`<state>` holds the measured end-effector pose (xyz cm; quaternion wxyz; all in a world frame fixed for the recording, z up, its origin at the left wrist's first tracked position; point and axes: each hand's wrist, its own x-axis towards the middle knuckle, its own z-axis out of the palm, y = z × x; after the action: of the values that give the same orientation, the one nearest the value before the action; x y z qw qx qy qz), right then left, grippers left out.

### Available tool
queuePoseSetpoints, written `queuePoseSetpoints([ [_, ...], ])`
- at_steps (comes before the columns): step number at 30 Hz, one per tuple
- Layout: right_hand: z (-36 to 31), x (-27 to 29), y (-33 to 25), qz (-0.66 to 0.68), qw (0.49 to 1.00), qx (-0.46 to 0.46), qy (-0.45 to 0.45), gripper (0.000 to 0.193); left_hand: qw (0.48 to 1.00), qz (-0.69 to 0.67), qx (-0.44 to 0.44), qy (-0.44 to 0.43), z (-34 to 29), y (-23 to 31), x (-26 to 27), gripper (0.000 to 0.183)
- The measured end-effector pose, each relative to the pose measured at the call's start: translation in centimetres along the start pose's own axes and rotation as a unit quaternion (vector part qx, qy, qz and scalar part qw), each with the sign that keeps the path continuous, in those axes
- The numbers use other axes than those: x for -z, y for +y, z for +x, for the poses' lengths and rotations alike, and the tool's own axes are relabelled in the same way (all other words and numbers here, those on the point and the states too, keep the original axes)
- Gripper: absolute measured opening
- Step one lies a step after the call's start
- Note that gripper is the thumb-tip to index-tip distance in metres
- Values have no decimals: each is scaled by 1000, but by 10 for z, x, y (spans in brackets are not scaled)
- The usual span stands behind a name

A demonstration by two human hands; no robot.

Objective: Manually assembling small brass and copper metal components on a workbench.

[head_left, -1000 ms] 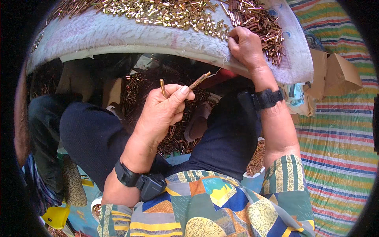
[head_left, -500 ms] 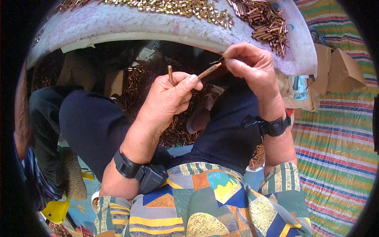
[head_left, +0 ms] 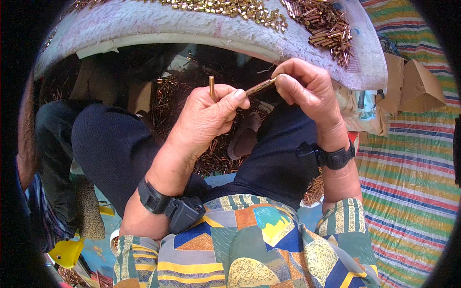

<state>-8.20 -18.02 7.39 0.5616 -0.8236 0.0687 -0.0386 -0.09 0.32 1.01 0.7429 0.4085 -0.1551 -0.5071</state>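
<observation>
Between the thumb and fingers of my left hand (head_left: 194, 117) is a slim gold-brown metal tube (head_left: 260, 88), slanting up to the right. A second gold tube (head_left: 211, 86) stands upright out of the same hand, by the base of the index finger. My right hand (head_left: 307, 91) is closed in a pinch at the first tube's right end. The fingertips cover that end, and any small part there is hidden. Both hands are over my lap, just this side of the cloth-covered table's edge (head_left: 168, 41).
Small gold metal pieces (head_left: 230, 8) lie heaped on the table, with a pile of gold-brown tubes (head_left: 331, 36) to their right. More tubes (head_left: 165, 96) are strewn below, around my feet. A cardboard box (head_left: 418, 89) sits at right on striped sheeting (head_left: 408, 158). Another person's leg (head_left: 55, 139) is at left.
A thin dark piece showed at my right fingertips, near the tube's end. Those fingertips have now closed over the end, and the piece is no longer visible. The left hand barely moved.
</observation>
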Motion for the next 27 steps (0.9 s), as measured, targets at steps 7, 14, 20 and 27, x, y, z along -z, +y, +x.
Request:
queuePoseSetpoints([
  [7,-1,-4,21,-174,979,80,68,27,996,76,-28,26,0,-1,-6,22],
  [14,-11,-4,27,-128,990,46,34,25,994,103,-17,15,-2,-2,-2,22],
  [20,-15,-17,21,-21,994,53,94,30,991,126,-34,11,-3,-6,-3,23],
  [27,-18,-13,17,50,998,-18,32,36,984,163,-61,19,-4,-8,-4,24],
])
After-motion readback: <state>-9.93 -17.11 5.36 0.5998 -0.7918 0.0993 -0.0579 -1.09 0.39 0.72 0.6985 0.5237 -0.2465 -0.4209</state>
